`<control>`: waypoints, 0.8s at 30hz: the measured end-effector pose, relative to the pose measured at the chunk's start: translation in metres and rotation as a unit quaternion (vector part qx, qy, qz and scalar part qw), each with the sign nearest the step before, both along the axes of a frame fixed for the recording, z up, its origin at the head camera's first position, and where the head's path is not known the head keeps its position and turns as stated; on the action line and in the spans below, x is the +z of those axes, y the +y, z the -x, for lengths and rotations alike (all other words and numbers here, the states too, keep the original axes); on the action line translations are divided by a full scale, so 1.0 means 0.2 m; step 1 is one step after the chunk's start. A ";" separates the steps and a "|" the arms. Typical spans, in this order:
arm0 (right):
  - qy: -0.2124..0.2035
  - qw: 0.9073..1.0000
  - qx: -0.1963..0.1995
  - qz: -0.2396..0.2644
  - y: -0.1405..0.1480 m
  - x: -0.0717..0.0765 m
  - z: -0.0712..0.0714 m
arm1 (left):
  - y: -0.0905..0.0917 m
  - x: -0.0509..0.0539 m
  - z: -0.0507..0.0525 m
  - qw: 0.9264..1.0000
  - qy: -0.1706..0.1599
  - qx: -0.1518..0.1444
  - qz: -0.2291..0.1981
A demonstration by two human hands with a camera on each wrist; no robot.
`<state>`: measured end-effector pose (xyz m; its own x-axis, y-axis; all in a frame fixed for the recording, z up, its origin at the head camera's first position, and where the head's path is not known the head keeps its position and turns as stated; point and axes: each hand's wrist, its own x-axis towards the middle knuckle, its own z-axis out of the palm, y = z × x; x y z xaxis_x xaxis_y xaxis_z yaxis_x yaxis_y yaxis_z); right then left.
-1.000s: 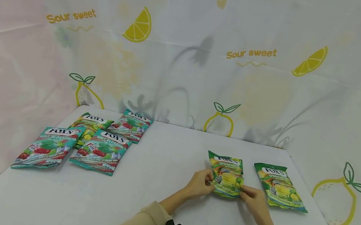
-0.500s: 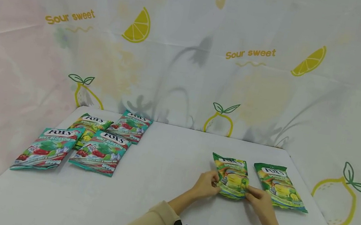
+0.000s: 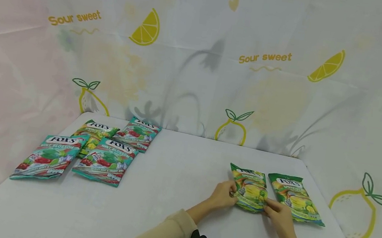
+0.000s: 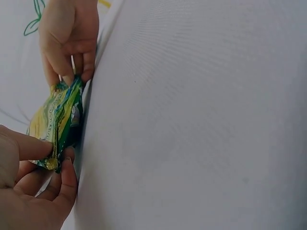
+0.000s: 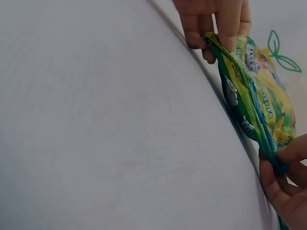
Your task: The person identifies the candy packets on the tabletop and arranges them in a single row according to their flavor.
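Both hands hold one green and yellow candy bag [image 3: 249, 189] by its lower corners, on the right side of the white table. My left hand [image 3: 223, 195] pinches the left corner between thumb and fingers, as the left wrist view shows with the bag's crimped edge [image 4: 62, 120]. On the other corner, my right hand [image 3: 280, 219] pinches with thumb below and fingers curled; the right wrist view shows this grip at the bag's end [image 5: 273, 148]. Just right of the held bag lies a matching green candy bag [image 3: 296, 199], partly behind the right hand.
At the left of the white table [image 3: 149, 218] lie a green candy bag [image 3: 95, 132] and three teal ones: a front-left bag [image 3: 50, 156], a middle bag [image 3: 107, 162] and a back bag [image 3: 140, 133]. A lemon-printed cloth [image 3: 192, 55] rises behind the table.
The held candy bag and both hands have moved right, closer to the matching green bag. Both grips look the same, and the other bags stay in place.
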<state>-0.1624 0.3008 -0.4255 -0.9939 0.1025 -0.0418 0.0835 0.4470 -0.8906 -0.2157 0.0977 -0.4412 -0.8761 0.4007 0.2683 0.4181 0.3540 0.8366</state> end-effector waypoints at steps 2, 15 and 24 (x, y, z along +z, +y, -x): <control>-0.008 1.000 -0.008 0.003 0.01 0.00 0.00 | 0.01 0.00 0.00 1.000 0.008 0.004 0.012; -0.010 0.998 -0.061 -0.004 0.07 0.03 0.00 | 0.11 0.03 -0.02 0.996 0.025 0.068 0.045; -0.020 0.997 -0.078 0.013 0.10 0.03 -0.01 | 0.18 0.05 -0.05 0.994 -0.005 0.083 0.065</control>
<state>-0.1595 0.3213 -0.4198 -0.9632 0.2548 -0.0856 0.1860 0.4021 -0.8965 -0.2050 0.1343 -0.4308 -0.9356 0.2805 0.2146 0.3364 0.5229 0.7832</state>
